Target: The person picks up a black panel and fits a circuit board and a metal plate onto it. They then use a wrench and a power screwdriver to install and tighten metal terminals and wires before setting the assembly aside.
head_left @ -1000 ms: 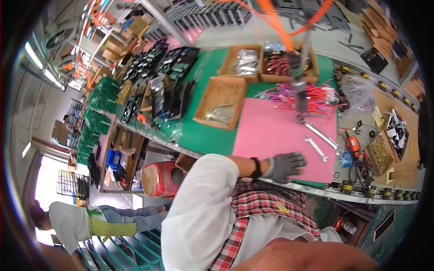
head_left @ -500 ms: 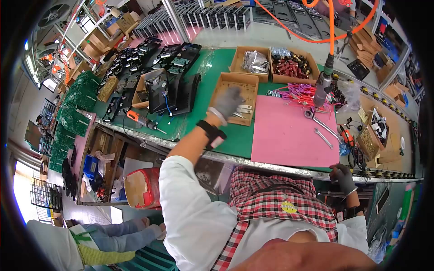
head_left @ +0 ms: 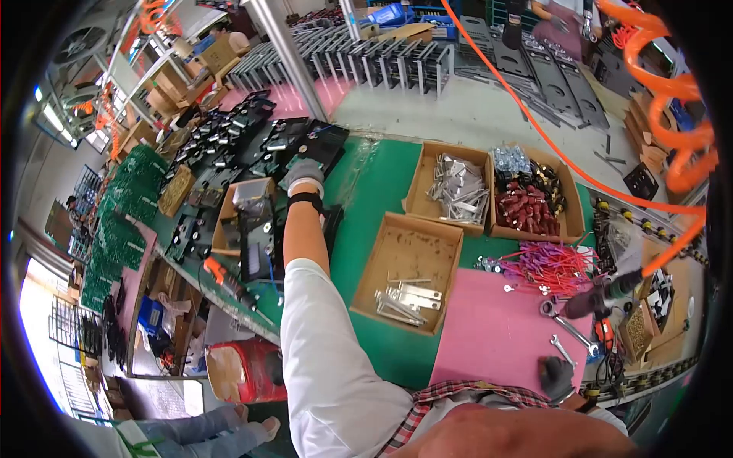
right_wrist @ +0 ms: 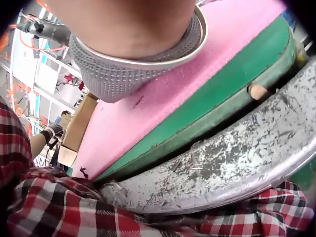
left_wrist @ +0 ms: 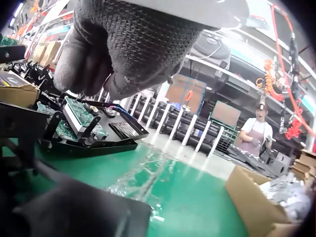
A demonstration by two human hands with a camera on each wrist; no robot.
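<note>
My left hand [head_left: 305,174], in a grey glove, reaches out over the black housings at the back left. In the left wrist view its bent fingers [left_wrist: 74,66] hang above a black housing [left_wrist: 98,143] holding a green circuit board [left_wrist: 81,116]. No held thing shows in it. My gloved right hand [head_left: 556,378] rests on the pink mat [head_left: 481,328] near the front edge, fingers loosely bent, just below a small wrench [head_left: 563,350]. A larger ratchet wrench [head_left: 569,327] lies beyond. In the right wrist view the glove cuff [right_wrist: 118,74] shows, with the fingers hidden.
A cardboard box [head_left: 366,298] holds metal strips. Behind it stand a box of metal brackets [head_left: 412,204] and a box of red parts [head_left: 576,229]. Red and purple cables [head_left: 550,263] lie beside a hanging power driver [head_left: 603,298]. An orange screwdriver [head_left: 221,275] lies left.
My left hand has gone from the pink mat, over the metal-strip box, to the housings at the back left. My right hand has come from the table edge onto the mat.
</note>
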